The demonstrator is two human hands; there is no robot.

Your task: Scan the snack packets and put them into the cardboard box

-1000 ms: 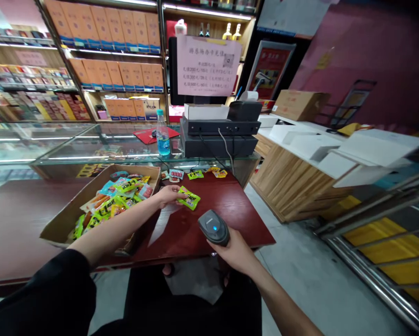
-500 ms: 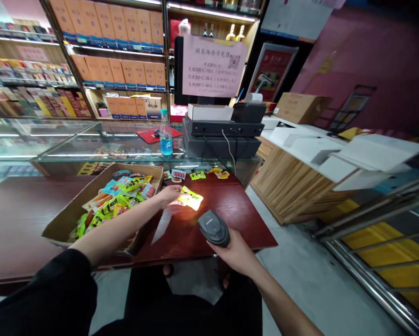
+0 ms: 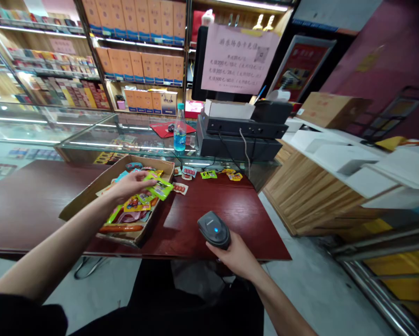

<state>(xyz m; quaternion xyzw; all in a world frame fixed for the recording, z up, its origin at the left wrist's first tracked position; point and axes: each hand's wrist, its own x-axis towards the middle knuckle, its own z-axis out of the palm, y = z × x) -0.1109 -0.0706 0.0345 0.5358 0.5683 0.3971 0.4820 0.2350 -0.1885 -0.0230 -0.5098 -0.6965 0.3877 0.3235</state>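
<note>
My left hand [image 3: 132,185] pinches a yellow-green snack packet [image 3: 161,187] above the right side of a shallow cardboard box [image 3: 85,198]. Inside the box lie many small wrapped snacks, among them a long sausage [image 3: 122,228] near its front edge. My right hand [image 3: 238,255] is wrapped around a dark grey barcode scanner [image 3: 213,229], which has a small blue light lit on top. The scanner is held over the front part of the dark red table [image 3: 230,200]. Just right of the box, a packet with red pieces [image 3: 180,188] lies flat on the table.
Several small packets, one of them green [image 3: 208,174], lie along the table's back edge. Behind them are a glass counter [image 3: 125,135], a bottle of blue drink [image 3: 179,133] and a black cash drawer [image 3: 237,147]. A wooden cabinet [image 3: 293,186] stands to the right.
My left hand has carried the yellow-green packet leftward from the table to over the box. The bright scanner light on the packet is gone, and a blue light now shows on the scanner.
</note>
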